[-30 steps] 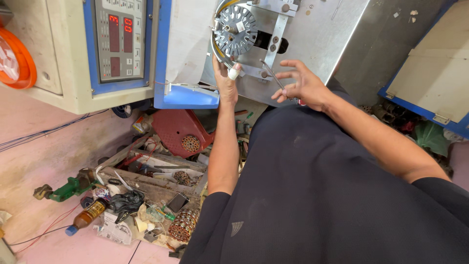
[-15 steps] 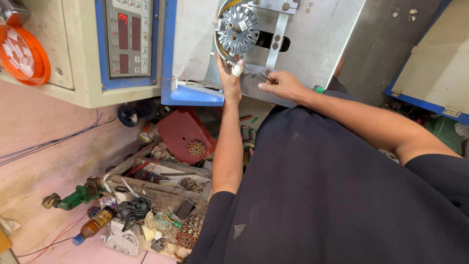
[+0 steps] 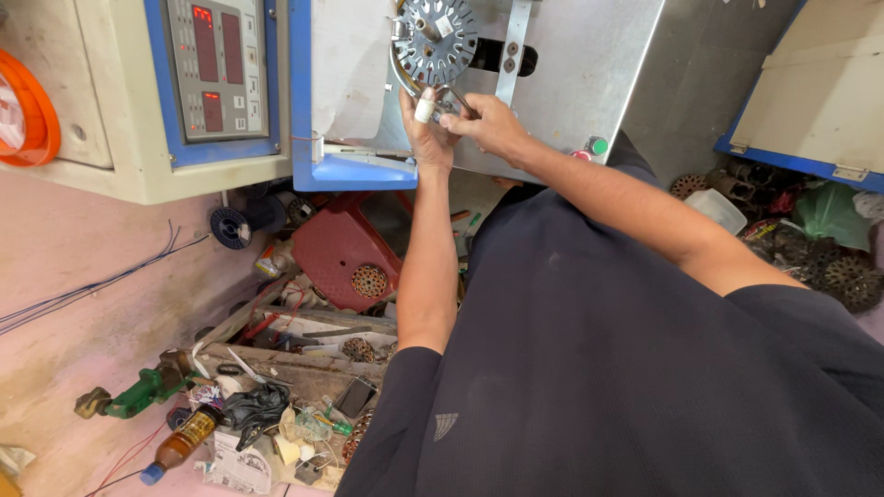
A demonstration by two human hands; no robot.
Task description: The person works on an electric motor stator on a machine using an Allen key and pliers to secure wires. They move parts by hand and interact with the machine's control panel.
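A round slotted metal core (image 3: 436,39) is mounted on the grey metal face of a winding machine (image 3: 571,74). My left hand (image 3: 425,129) reaches up just below the core; its thumb, wrapped in white tape, touches the core's lower rim. My right hand (image 3: 488,120) is pressed against the left one, fingers pinched on a thin metal wire or tool that points up to the core's lower edge. Both forearms stretch out over my dark shirt.
A beige control box with red digit displays (image 3: 214,64) stands left of the machine, beside an orange spool (image 3: 28,110). Below lie a red plastic stool (image 3: 345,253), a wooden crate of scrap parts (image 3: 295,368), a green tool (image 3: 138,391), a brown bottle (image 3: 184,440). Wound cores are piled at right (image 3: 829,267).
My right hand has moved left from open fingers beside the machine to close against my left hand under the core. The view has shifted closer to the machine.
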